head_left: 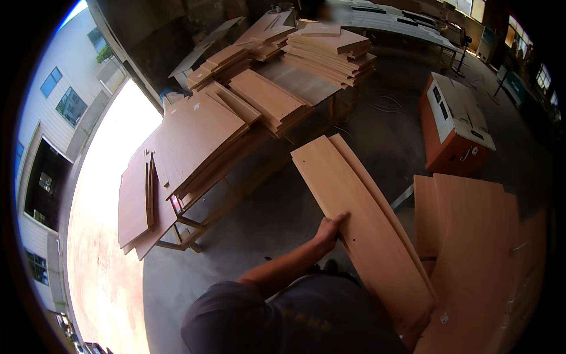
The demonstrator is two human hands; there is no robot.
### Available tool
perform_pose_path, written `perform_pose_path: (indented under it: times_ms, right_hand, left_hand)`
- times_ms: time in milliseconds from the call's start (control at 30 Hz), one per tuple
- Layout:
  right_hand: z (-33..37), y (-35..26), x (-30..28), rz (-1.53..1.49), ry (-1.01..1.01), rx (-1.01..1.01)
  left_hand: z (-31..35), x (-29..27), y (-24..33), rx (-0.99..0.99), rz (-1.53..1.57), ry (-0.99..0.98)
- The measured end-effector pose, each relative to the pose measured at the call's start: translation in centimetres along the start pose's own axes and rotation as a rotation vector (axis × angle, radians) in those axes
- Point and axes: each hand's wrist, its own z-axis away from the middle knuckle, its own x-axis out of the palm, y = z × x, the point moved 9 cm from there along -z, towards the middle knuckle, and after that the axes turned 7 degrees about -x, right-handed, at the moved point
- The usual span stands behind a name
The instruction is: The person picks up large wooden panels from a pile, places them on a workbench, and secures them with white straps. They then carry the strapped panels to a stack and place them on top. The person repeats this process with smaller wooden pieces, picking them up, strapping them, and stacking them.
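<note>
Two long wood-coloured panels (365, 218), one lying offset on the other, slant across the front of my body. My left hand (331, 232) grips their left long edge, with its thumb over the top face. At the lower end, my right hand (417, 331) holds the panels near the corner. It is in shadow and its fingers are partly hidden. Small dark holes show in the upper panel's face. Close to the right of the held panels stand larger upright wood-coloured boards (471, 248).
A long workbench (309, 85) on the left carries several panel stacks (194, 135), with more stacked boards (327, 50) at its far end. An orange and white machine (454, 124) stands at right. Grey-white panels (389, 23) lie on a far table. A bright doorway opens at left.
</note>
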Motion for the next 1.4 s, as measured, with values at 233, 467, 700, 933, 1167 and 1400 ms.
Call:
perform_pose_path:
  times_ms: [233,467,700,933,1167,1400]
  right_hand:
    - [-16.0,-7.7,18.3,-0.223,-0.081,-0.041]
    - [-27.4,-24.3,39.7,-0.198,0.080,0.088]
    - [-42.1,-25.9,56.3,-0.254,-0.019,0.089]
    - [-55.6,-20.3,76.0,-0.215,-0.229,0.151]
    - [-59.7,-7.3,93.9,-0.286,-0.518,0.573]
    - [-63.5,-8.3,99.7,0.495,-0.693,-0.021]
  left_hand:
    - [-16.8,2.1,16.6,0.123,0.022,0.061]
    - [-36.2,1.9,29.2,-0.003,0.229,0.067]
    - [-49.2,0.6,36.5,-0.050,0.283,0.205]
    - [-60.7,-4.1,41.0,0.101,0.133,0.459]
    - [-58.9,-4.1,45.7,-0.031,-0.746,0.740]
    - [-62.7,-8.2,42.6,-0.033,-0.734,1.038]
